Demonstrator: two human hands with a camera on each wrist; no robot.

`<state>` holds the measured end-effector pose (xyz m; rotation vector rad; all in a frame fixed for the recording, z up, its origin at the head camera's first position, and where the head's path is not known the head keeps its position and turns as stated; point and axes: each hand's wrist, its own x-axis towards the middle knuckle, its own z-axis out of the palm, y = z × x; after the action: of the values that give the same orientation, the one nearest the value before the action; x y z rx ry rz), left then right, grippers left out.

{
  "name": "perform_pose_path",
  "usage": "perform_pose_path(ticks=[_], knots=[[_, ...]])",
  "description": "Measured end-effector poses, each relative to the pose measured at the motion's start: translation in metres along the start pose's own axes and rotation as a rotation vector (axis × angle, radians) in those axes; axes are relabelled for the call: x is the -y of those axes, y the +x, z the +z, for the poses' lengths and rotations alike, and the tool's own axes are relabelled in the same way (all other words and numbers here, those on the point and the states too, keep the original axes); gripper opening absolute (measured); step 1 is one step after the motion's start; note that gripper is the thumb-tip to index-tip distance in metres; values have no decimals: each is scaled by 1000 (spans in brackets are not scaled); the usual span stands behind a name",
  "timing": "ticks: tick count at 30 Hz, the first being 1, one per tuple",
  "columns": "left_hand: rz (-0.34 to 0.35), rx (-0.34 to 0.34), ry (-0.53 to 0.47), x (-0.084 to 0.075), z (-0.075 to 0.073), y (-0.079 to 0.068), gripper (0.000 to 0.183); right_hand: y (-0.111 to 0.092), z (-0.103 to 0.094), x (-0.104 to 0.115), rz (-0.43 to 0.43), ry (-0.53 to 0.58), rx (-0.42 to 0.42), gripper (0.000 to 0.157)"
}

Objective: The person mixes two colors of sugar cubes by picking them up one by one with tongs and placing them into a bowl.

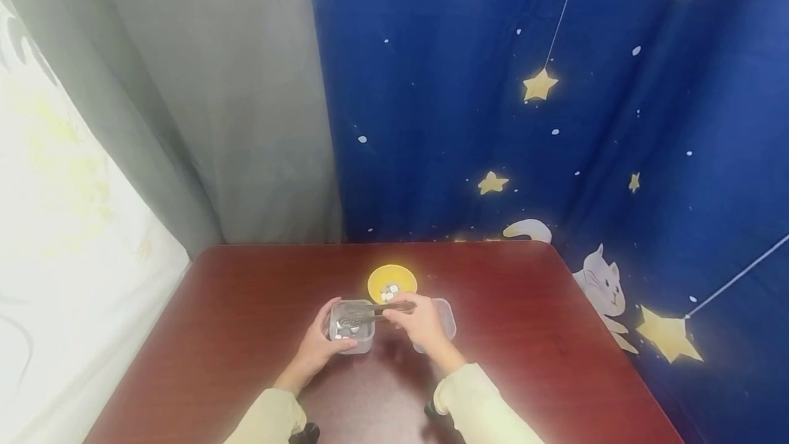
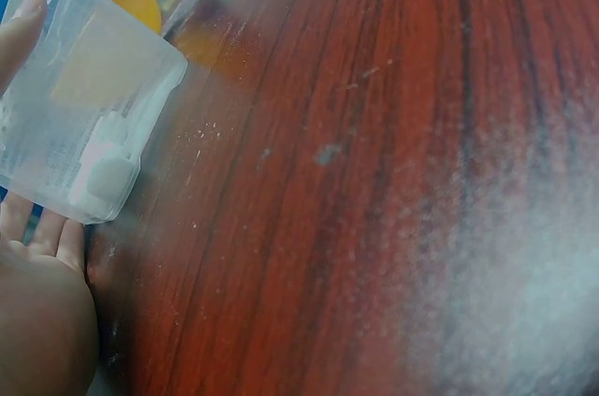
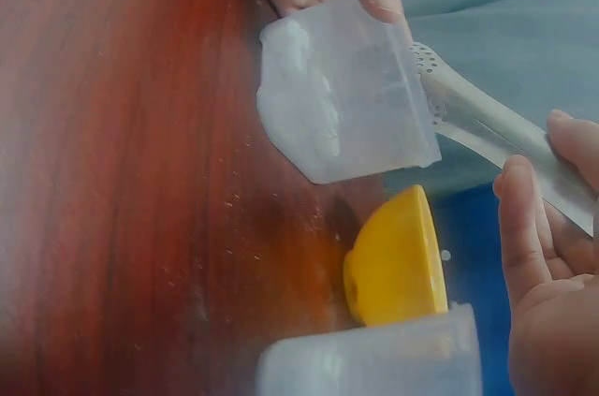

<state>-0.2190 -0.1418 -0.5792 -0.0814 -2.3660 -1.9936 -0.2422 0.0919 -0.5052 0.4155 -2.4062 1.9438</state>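
Showing from head, not left wrist — white pieces (image 1: 386,297) in bowl (image 1: 394,273).

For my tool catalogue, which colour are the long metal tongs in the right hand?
The long metal tongs are silver-grey, clearest in the right wrist view.

A clear, square-cornered plastic container (image 1: 364,346) is held nearly upright by the left hand (image 1: 316,344), with smooth white pieces (image 2: 110,174) gathered at its bottom. Silver tongs (image 3: 491,129) are gripped by the right hand (image 1: 427,326) at a slant, their perforated tips lowered into the container's mouth. Just beyond, more white pieces are held in a round yellow bowl (image 1: 376,281), and a second clear container (image 1: 449,321) is partly hidden by the right hand.
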Motion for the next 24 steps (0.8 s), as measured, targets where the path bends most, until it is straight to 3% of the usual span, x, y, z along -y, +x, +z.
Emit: perform_pose_path(ticks=[9,24], knots=[[-16,-8,11,-1,1,0,100,1,9,-6,-29,-28,-24,23],[1,4,-50,5,0,3,99,5,20,-10,-72,-192,-5,24]])
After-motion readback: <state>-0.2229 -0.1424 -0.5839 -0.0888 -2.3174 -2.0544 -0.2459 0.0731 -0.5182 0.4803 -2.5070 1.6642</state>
